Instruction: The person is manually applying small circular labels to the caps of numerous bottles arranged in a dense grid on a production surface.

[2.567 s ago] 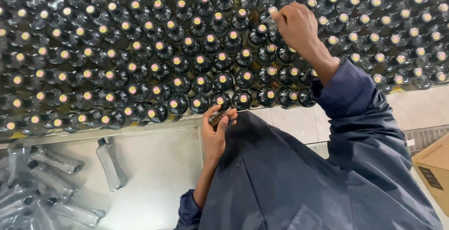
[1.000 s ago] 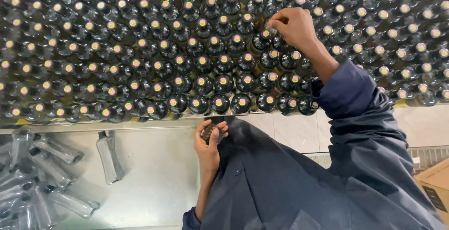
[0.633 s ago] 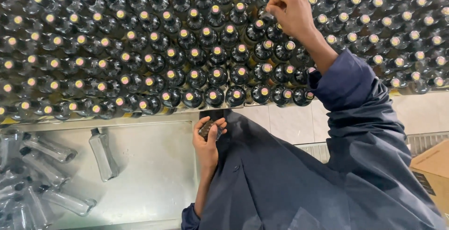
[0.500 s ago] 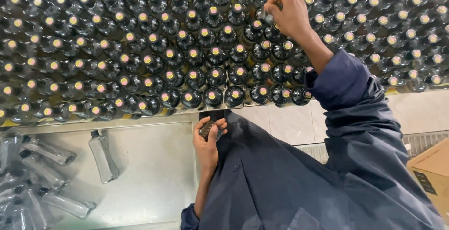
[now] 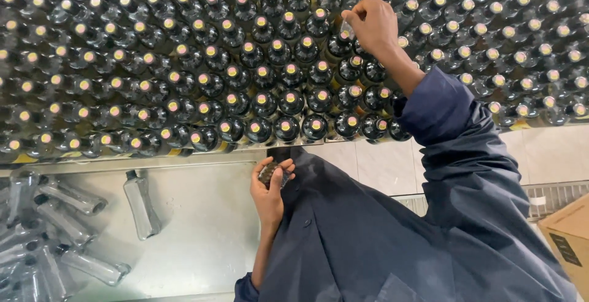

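Observation:
Rows of dark bottles (image 5: 264, 102) with yellow and pink tops stand packed together across the upper half of the view. My right hand (image 5: 373, 27) reaches out over them in a dark blue sleeve and pinches a small clear sleeve (image 5: 346, 30) just above one bottle top. My left hand (image 5: 270, 190) stays close to my body below the front row, its fingers closed around a small dark bundle (image 5: 273, 173) of cap-like pieces.
A steel surface (image 5: 202, 228) lies below the bottle rows. Several empty clear bottles (image 5: 140, 207) lie on their sides on it at the left. A cardboard box (image 5: 567, 240) sits at the lower right, beside a pale tiled ledge (image 5: 552, 151).
My right hand has moved farther out over the bottles, a few rows deeper. My left hand still holds the dark bundle in about the same place.

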